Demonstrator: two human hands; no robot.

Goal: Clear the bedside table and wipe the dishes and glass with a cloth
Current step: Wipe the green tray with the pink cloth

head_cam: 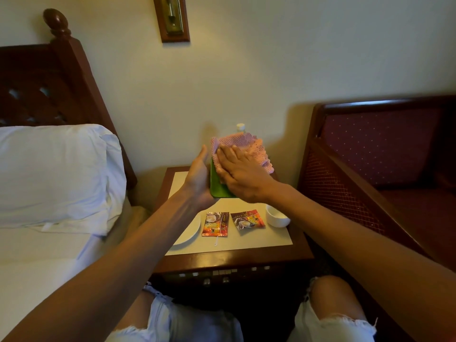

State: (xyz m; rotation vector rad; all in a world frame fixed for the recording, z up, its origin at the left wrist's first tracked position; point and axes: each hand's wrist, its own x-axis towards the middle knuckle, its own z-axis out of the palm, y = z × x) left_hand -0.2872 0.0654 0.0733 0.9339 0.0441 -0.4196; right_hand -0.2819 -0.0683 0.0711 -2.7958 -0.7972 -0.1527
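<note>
Left hand cradling green plate, right hand pressing pink cloth

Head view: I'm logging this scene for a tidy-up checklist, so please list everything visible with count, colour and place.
green dish: one, green, held tilted above the bedside table
cloth: one, pink, pressed on the dish
bedside table: one, dark wood with pale top, centre
sachets: two, red-brown, lying on the table's front
white plate: one, white, table's front left, partly behind the left forearm
white cup: one, white, table's right edge
bottle cap: one, white, behind the cloth; the rest is hidden
pillow: one, white, on the bed, left
headboard: one, dark wood, left
chair: one, maroon, right
wall fitting: one, wood and brass, top
left hand: one, gripping the dish
right hand: one, flat on the cloth
</note>
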